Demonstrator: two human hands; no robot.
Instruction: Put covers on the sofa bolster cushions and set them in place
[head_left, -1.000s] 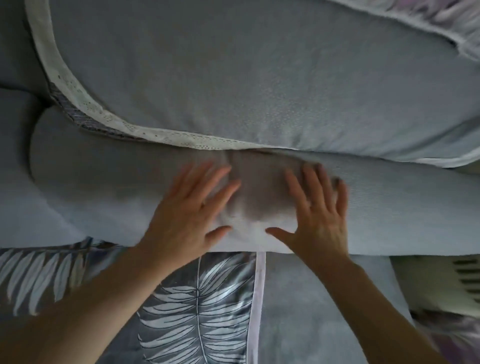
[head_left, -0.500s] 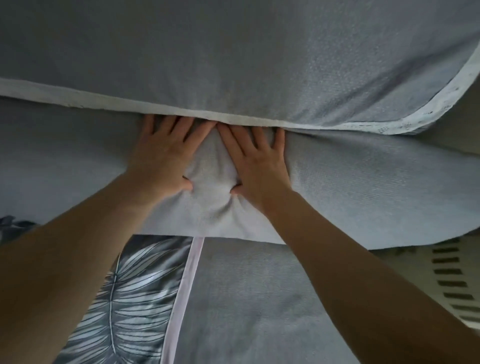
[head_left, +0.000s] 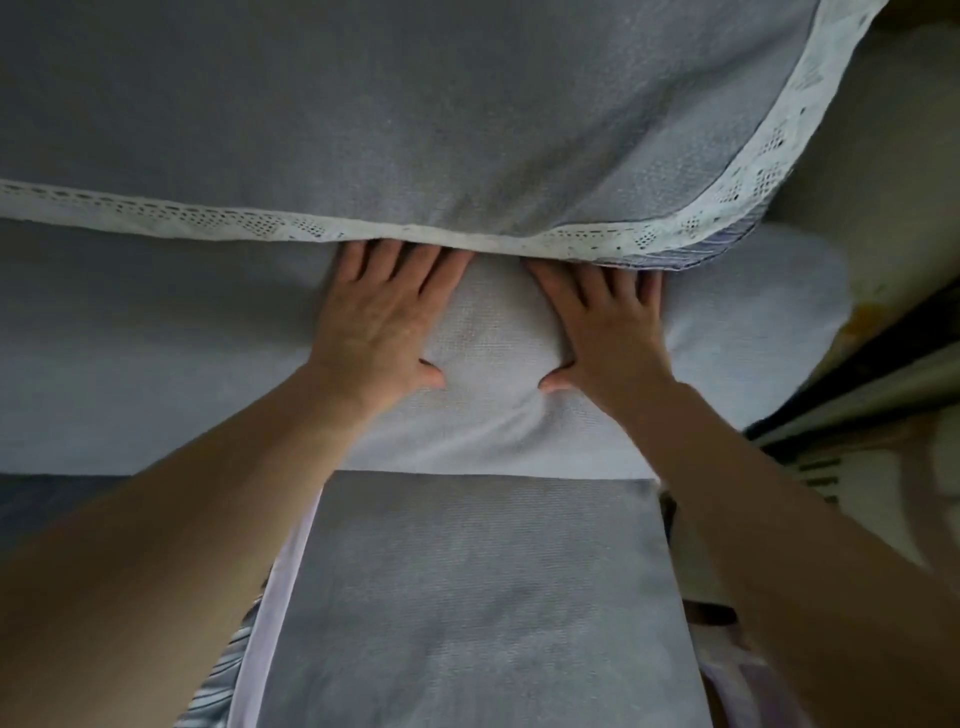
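Observation:
A long bolster cushion (head_left: 156, 353) in a pale grey-blue cover lies across the sofa, its right end near the armrest. My left hand (head_left: 379, 317) and my right hand (head_left: 608, 322) rest flat on its middle, fingers spread, palms pressing a dent into the fabric. The fingertips of both hands reach under the lace-trimmed edge (head_left: 218, 221) of the grey back cushion cover (head_left: 415, 114) that hangs over the bolster. Neither hand holds anything.
A grey seat cover (head_left: 467, 597) with a pale border lies below the bolster, a leaf-print cloth (head_left: 218, 680) at its left. The beige sofa arm (head_left: 872, 171) and a dark frame edge stand at the right.
Both hands moved up the bolster from its lower middle until the fingertips slid under the lace edge. They then spread slightly apart, and the view shifted right.

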